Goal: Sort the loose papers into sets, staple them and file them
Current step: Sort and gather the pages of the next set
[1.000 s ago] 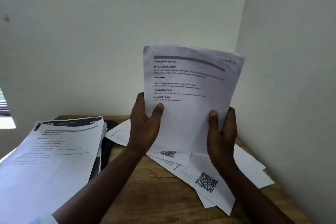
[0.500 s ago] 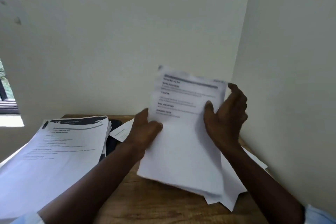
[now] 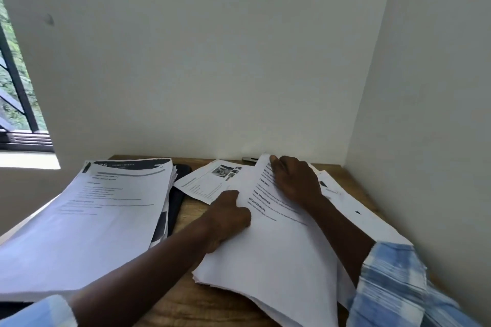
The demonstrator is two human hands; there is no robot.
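Your sheaf of papers lies flat, slightly skewed, on the right half of the wooden desk, printed side up, with headings like "TASK DESCRIPTION" readable. Your left hand is at its left edge, fingers curled tight and thumb on top, pinching the sheaf. Your right hand rests palm down near the far end, fingers bent over the top edge and gripping it, with that corner a bit lifted. Loose sheets stick out from under the sheaf on the right, toward the side wall. A sheet with small photos lies just beyond your left hand, partly under the sheaf. The tall stack of printed pages sits on the left of the desk, apart from the sheaf. A dark flat item is wedged beside and under it; can't tell what it is. A blue plaid sleeve shows on your right arm, and a window is at far left.
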